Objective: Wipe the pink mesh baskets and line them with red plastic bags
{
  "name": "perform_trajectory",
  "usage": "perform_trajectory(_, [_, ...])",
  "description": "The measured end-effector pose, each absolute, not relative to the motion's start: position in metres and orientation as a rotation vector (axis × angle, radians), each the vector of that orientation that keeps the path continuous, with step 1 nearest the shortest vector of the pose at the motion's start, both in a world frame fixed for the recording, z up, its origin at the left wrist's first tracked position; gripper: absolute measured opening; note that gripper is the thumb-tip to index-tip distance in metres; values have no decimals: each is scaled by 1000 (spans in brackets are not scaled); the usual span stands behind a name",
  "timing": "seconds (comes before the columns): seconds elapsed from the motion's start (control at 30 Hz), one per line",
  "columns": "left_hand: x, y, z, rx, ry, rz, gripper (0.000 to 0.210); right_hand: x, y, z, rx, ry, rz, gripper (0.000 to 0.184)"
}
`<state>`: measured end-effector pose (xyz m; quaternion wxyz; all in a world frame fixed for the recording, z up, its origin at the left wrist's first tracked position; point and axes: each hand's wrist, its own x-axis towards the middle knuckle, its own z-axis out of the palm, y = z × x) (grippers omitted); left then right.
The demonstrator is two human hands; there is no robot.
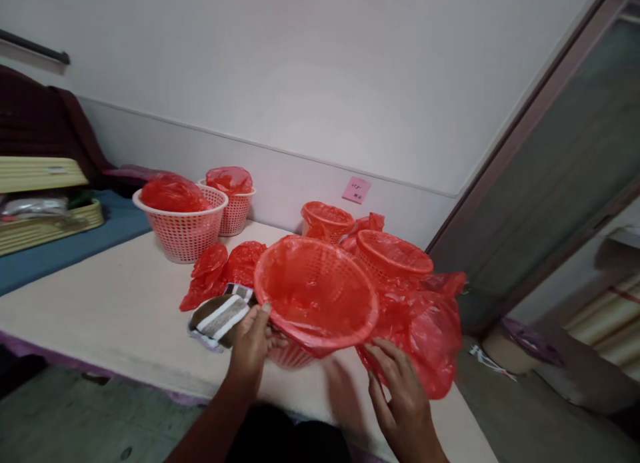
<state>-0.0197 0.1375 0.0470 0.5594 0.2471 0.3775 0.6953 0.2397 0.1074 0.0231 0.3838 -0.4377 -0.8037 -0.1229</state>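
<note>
A round plastic basket (290,356) stands at the front of the table, tilted toward me. A red plastic bag (317,290) lines it and is folded over its rim. My left hand (254,340) grips the rim at the left front, thumb on top and fingers underneath. At the right front, my right hand (397,386) has its thumb and fingers apart, with the fingertips at the loose red edge of the bag. A brown, grey and white striped cloth (220,320) lies beside my left hand.
Two bag-lined baskets (394,253) (327,218) and a heap of red bags (433,336) lie behind and right. Pale baskets (185,226) (237,210) holding red bags stand back left. Red bags (225,266) lie left. A pink note (357,190) is on the wall.
</note>
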Motion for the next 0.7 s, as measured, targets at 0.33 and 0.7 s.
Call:
perform_trajectory(0.33, [-26, 144, 48, 622, 904, 1635, 35, 209, 126, -67, -1445, -2100, 238, 33])
perform_trajectory(0.7, [-32, 159, 51, 631, 976, 1604, 18, 228, 149, -148, -1725, -1996, 131, 31])
